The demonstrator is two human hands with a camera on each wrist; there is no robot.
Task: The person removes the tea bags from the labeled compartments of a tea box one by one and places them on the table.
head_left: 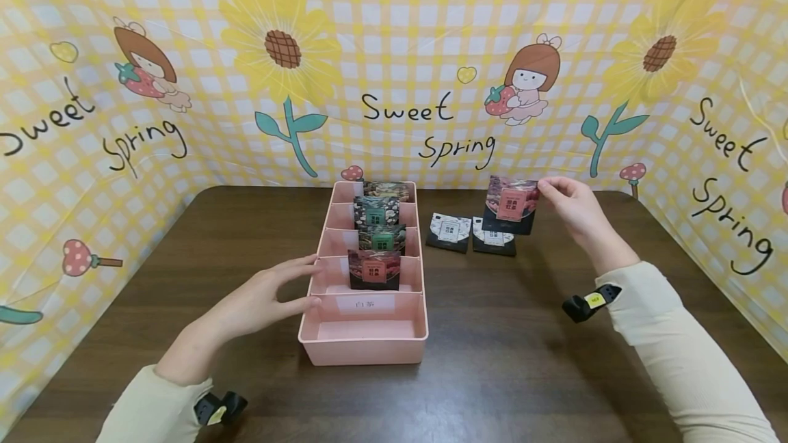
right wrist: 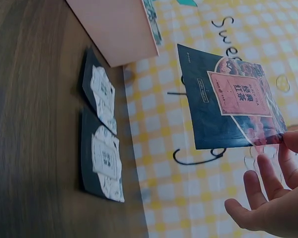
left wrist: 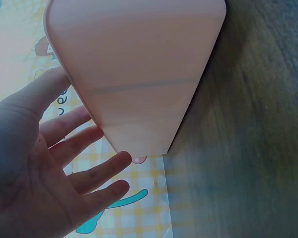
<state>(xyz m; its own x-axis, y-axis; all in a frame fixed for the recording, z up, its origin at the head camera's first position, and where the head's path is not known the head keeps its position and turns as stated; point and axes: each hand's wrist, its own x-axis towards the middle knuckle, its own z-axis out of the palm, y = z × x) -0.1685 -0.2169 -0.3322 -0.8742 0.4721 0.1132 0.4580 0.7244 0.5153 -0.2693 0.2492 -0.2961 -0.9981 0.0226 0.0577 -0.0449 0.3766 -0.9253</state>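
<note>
Between thumb and finger my right hand (head_left: 574,209) pinches a red-and-black tea bag packet (head_left: 511,205) by its upper right corner, above the table. In the right wrist view the packet (right wrist: 233,101) faces the camera. Beneath it lie two white-and-black tea packets (head_left: 449,232), flat on the wood; the held one partly covers the right one. My left hand (head_left: 261,299) touches the left rim of a pink divided box (head_left: 369,353), fingers spread and fairly straight. A red-and-black packet (head_left: 374,271) leans in its second compartment from the front, with green and dark packets behind it.
The front compartment carries a white paper label (head_left: 357,304) and shows its bare floor. A brown wooden table (head_left: 492,361) bears everything. Yellow checked cloth (head_left: 400,53) with printed flowers and lettering encloses the back and sides.
</note>
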